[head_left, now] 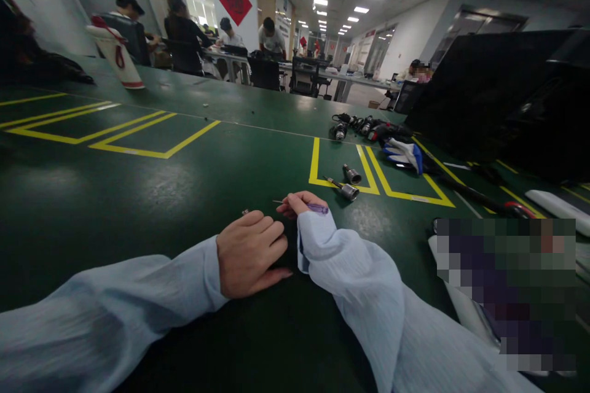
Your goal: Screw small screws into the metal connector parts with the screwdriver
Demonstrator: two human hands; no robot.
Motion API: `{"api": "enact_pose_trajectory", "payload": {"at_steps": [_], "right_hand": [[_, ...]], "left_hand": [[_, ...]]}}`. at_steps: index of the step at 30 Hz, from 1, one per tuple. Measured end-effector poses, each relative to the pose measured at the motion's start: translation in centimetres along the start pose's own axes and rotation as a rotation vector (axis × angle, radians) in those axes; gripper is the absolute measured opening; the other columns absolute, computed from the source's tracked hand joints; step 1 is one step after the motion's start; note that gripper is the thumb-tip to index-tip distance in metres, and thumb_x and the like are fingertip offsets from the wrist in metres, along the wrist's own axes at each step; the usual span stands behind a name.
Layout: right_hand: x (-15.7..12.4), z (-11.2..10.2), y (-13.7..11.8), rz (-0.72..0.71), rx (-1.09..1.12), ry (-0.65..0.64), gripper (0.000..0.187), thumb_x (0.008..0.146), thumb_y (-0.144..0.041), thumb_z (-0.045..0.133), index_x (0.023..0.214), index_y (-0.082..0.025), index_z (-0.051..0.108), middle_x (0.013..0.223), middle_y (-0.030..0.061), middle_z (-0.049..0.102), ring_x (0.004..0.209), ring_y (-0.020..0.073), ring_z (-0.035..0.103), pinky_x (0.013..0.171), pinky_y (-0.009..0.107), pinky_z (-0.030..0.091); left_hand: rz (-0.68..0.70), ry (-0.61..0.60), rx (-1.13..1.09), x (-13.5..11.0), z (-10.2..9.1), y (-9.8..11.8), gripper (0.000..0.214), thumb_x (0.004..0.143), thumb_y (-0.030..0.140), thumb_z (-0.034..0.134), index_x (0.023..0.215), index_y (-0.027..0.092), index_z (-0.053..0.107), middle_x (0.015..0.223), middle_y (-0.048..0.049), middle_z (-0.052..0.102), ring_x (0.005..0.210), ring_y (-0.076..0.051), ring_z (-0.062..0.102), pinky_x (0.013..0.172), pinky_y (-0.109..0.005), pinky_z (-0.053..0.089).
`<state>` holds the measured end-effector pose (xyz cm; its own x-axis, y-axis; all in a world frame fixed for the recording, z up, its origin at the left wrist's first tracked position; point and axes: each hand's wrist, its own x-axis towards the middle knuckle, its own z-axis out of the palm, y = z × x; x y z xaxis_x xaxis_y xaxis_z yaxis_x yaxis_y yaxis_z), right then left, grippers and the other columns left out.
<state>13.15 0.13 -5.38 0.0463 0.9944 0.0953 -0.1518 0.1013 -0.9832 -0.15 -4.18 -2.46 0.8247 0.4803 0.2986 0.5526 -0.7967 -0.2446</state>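
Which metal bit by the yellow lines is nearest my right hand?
The front bit, with a thin shaft toward the right hand; the other bit lies behind it.

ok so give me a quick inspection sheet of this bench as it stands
surface: green table marked with yellow tape outlines
job's things: purple-handled tool pinched in the right hand; small metal piece by the left hand
clutter: metal cylinders, blue-white gloves, dark parts pile, white container
grippers: left hand flat, palm down, holding nothing; right hand closed on the tool
cables: dark line with red end, cable or rod, cannot tell
surroundings: people at desks behind; black panel at right
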Motion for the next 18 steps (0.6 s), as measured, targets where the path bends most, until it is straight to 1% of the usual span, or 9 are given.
{"api": "enact_pose_trajectory", "payload": {"at_steps": [5,8,10,13,16,18], "right_hand": [[-1.6,-1.5,-0.5,0.056,0.007,0.137,0.016,0.07,-0.031,0.057,0.064,-0.016,0.059,0.058,0.0009,0.065,0.052,0.0108,0.056,0.054,0.024,0.046],[-2.6,-2.3,-0.8,0.068,-0.001,0.155,0.015,0.069,-0.03,0.058,0.065,-0.016,0.059,0.058,0.0016,0.067,0.052,0.011,0.056,0.055,0.024,0.047],[-3.2,-2.7,-0.9,0.062,-0.02,0.143,0.015,0.07,-0.03,0.059,0.065,-0.016,0.06,0.059,0.0023,0.067,0.052,0.0114,0.057,0.055,0.025,0.047],[-4.3,-2.9,-1.0,0.033,-0.047,0.104,0.016,0.071,-0.031,0.058,0.066,-0.016,0.061,0.061,0.0034,0.068,0.054,0.0118,0.058,0.055,0.025,0.046],[-5.3,-3.0,-1.1,0.021,-0.018,0.005,0.017,0.072,-0.031,0.057,0.068,-0.016,0.063,0.062,0.004,0.068,0.058,0.0135,0.061,0.058,0.026,0.048],[-5.8,-3.1,-1.1,0.01,-0.005,-0.073,0.019,0.073,-0.032,0.056,0.068,-0.016,0.063,0.062,0.004,0.067,0.058,0.0142,0.061,0.059,0.027,0.048]], "left_hand": [[-0.026,-0.038,-0.098,-0.4,-0.1,-0.7,0.023,0.077,0.034,0.042,0.077,0.016,0.056,0.073,-0.006,0.051,0.065,-0.019,0.045,0.064,-0.035,0.032],[-0.1,-0.07,-0.207,-0.8,0.1,-1.3,0.021,0.074,0.033,0.044,0.079,0.015,0.055,0.076,-0.0057,0.052,0.067,-0.018,0.046,0.065,-0.034,0.032],[-0.147,-0.079,-0.294,-1.1,0.4,-1.7,0.019,0.071,0.03,0.046,0.081,0.015,0.054,0.077,-0.005,0.052,0.068,-0.018,0.047,0.066,-0.033,0.033],[-0.18,-0.067,-0.424,-1.5,0.7,-2.3,0.018,0.067,0.023,0.046,0.082,0.015,0.053,0.079,-0.0041,0.053,0.071,-0.017,0.048,0.067,-0.032,0.034],[-0.224,-0.048,-0.533,-1.8,0.8,-2.8,0.021,0.065,0.017,0.043,0.084,0.015,0.051,0.082,-0.0038,0.053,0.072,-0.016,0.048,0.067,-0.03,0.035],[-0.262,-0.032,-0.606,-1.9,1.0,-3.2,0.022,0.067,0.016,0.041,0.087,0.015,0.05,0.084,-0.004,0.053,0.074,-0.016,0.048,0.068,-0.03,0.037]]}}
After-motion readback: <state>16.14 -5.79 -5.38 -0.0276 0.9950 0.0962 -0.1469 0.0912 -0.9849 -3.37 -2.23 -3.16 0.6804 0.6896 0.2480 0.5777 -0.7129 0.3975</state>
